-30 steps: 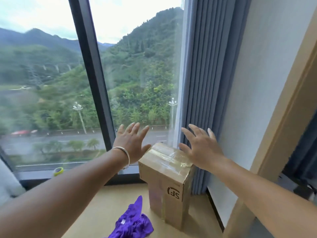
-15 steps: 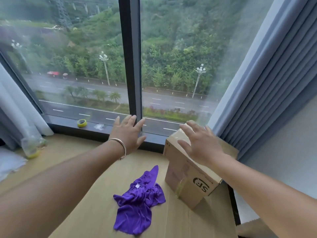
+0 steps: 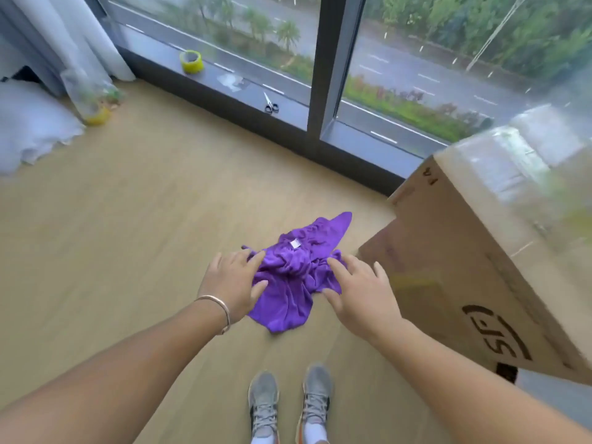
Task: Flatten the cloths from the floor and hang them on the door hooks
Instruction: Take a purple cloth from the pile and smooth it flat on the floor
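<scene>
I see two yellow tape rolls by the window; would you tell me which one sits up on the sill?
The bare tape roll left of the scissors stands on the sill. The other roll lies on the floor inside a clear bag, by the curtain.

There is one camera, worn on the person's head. It looks forward and steeply down at the wood floor, close above both outstretched arms, with the window at the top.
</scene>
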`<state>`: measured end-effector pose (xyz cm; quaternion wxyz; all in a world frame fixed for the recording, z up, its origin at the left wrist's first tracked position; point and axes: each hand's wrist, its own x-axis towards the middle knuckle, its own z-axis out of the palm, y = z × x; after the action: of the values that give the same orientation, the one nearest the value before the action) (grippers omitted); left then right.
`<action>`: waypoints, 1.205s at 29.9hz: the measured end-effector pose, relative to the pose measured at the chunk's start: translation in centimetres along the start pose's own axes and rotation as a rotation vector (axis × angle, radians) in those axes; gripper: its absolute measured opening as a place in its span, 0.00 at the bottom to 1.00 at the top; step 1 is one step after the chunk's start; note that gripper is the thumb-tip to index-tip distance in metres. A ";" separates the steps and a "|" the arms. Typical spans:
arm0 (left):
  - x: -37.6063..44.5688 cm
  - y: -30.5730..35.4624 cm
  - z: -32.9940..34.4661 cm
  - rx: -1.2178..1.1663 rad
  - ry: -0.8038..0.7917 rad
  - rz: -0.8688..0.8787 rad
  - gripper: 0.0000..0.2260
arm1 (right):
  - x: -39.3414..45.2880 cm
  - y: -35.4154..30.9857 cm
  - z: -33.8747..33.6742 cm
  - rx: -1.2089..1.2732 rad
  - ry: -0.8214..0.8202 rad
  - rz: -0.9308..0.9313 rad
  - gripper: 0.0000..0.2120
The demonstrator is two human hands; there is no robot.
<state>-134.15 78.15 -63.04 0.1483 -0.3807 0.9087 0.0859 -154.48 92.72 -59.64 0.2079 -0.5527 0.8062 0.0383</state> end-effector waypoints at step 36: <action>10.6 -11.5 49.4 -0.017 -0.001 0.051 0.10 | 17.8 -3.8 52.5 -0.181 -0.231 -0.189 0.08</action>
<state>-122.89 76.36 -113.59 0.1433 -0.3588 0.9172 0.0977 -141.06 90.93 -113.53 0.2513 -0.6342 0.7147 0.1542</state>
